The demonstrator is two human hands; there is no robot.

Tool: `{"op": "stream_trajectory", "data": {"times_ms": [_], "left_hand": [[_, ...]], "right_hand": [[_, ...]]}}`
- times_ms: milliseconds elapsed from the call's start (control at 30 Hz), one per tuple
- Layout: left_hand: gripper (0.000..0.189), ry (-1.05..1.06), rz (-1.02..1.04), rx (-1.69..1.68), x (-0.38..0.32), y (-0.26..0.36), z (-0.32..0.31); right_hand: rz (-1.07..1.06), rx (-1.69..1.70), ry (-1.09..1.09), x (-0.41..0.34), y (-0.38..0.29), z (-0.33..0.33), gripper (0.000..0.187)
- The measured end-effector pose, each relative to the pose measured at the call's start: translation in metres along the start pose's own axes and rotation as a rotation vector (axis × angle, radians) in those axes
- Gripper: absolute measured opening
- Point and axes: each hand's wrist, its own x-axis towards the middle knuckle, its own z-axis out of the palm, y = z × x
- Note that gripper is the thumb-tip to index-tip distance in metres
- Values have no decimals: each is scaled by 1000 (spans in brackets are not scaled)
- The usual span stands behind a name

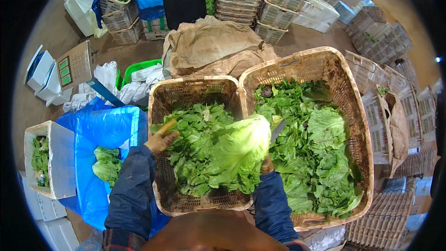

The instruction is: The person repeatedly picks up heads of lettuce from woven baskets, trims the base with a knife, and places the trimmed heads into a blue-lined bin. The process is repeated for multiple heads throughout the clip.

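Observation:
A pale green lettuce head [240,146] is above the smaller plastic crate [181,202], its white base towards the upper right. My right hand [267,166], partly hidden behind the lettuce, touches its right side. Just above that hand a knife blade [278,131] sticks up past the base; the lettuce covers its handle. My left hand [162,141], gloved and blurred, is over the crate's left rim beside loose green leaves [195,118]. Whether a leaf is between its fingers cannot be made out.
To the right stands a larger brown crate [360,139] of leaves. On the left, a blue-lined container [85,181] holds lettuce, beside a white foam box [62,160] and a scale display [73,64]. Brown sacking [216,45] lies ahead; stacked crates [278,14] stand farther back.

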Motion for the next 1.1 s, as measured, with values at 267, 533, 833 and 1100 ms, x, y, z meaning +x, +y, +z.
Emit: {"op": "stream_trajectory", "data": {"times_ms": [267,533,833,1100], "left_hand": [[156,-6,357,178,-74,52,82],[83,982,202,-801,-241,-67,44],[127,1715,-520,-245,-236,-298,-109],[99,1613,148,-738,-191,-449,-113]], "right_hand": [[153,-592,-120,53,14,37,70],[299,-856,-729,68,136,363,68],[435,-899,-386,125,287,431,50],[415,-757,-471,88,229,405,42]]}}
